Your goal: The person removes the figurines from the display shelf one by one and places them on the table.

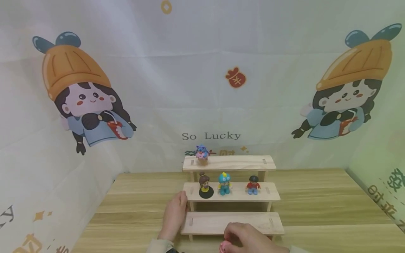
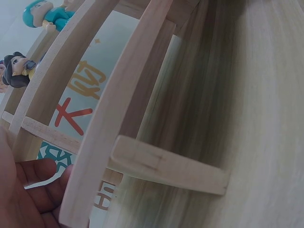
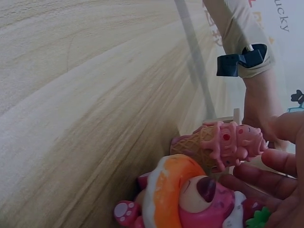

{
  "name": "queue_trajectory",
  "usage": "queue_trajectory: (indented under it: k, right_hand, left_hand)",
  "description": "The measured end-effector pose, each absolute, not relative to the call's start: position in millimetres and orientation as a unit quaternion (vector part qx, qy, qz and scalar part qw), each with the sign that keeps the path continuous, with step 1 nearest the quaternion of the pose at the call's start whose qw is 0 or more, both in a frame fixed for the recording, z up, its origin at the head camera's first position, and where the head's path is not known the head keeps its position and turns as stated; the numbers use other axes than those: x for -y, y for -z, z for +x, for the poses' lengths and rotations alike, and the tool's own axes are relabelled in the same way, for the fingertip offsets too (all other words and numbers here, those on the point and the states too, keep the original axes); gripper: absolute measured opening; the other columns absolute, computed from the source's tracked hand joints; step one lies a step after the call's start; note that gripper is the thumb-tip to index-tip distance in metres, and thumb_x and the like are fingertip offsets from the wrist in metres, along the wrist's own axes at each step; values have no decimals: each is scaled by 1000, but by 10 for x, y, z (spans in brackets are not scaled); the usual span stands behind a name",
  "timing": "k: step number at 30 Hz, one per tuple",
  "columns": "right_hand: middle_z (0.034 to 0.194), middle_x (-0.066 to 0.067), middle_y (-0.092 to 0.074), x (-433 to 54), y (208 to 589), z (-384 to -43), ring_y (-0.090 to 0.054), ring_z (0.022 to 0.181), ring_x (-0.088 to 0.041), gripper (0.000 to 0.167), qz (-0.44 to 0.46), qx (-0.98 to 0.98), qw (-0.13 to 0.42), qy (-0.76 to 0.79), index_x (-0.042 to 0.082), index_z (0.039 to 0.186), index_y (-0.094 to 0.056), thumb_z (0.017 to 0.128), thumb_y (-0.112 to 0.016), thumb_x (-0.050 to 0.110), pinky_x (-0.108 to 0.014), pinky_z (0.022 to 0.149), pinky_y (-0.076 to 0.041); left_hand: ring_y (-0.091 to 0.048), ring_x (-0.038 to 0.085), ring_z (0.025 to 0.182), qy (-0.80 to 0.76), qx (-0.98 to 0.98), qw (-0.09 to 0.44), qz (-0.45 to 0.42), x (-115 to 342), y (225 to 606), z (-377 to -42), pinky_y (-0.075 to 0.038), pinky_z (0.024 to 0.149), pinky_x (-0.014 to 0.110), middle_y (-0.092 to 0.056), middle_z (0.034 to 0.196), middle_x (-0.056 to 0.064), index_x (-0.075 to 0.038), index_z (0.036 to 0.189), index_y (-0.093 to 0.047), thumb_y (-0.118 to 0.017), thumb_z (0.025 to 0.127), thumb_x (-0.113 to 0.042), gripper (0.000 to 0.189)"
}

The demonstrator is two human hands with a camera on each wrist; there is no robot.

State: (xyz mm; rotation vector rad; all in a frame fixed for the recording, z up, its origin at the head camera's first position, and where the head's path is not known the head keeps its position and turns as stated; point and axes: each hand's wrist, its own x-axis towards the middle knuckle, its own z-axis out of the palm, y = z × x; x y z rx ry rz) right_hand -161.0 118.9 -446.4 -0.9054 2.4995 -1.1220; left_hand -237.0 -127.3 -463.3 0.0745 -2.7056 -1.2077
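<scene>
Right fingers (image 3: 280,162) loosely bent round the head of the ice-cream figure (image 3: 225,142); can't tell if they pinch. It's seemingly upright on the worktop (image 1: 129,203), just beside the pink bear (image 3: 221,209). I'd grip its sides, lift clear of the bear. Left fingers (image 2: 37,171) at the middle shelf's (image 1: 236,192) left end, grip unclear; best hold that steady, three toys standing there.

White backdrop (image 1: 177,84) — red pouch print (image 1: 236,77)

Behind the pink cone-shaped plastic toy (image 3: 225,144) is the pale wooden three-tier stand (image 1: 215,223), with three small multicoloured plastic figures (image 1: 224,187) mid-tier and one blue-and-pink plastic figure (image 1: 201,152) top left.
</scene>
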Motion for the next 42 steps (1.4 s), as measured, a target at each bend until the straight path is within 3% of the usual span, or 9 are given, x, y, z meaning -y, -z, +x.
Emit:
queue_trajectory:
  k: [6,23,42]
  right_hand:
    - [86,17,-58,-1168,4353,-1622,-53,79,3,14,-304,-859,128,392,19,94,-60,92,-63,33,-22,72,-47]
    - [91,5,-63,-1073,3879,-1740,-59,86,-2,11,-383,-849,-43,360,12,97,-59,95,-60,23,-23,74,-52]
    - [91,0,-67,-924,3521,-2037,-65,82,-10,6,-353,-847,-109,382,10,96,-62,92,-62,14,-23,73,-53]
  left_hand:
    - [-47,15,57,403,911,91,22,1271,4630,-2371,-39,59,32,-53,63,-1,-13,77,-53,-28,103,-36,43]
    - [-45,15,55,415,906,85,24,1274,4615,-2352,-37,57,31,-53,62,0,-11,76,-53,-29,103,-33,42]
    - [-44,15,56,419,904,78,30,1269,4620,-2353,-35,55,30,-52,64,0,-12,79,-53,-29,103,-37,43]
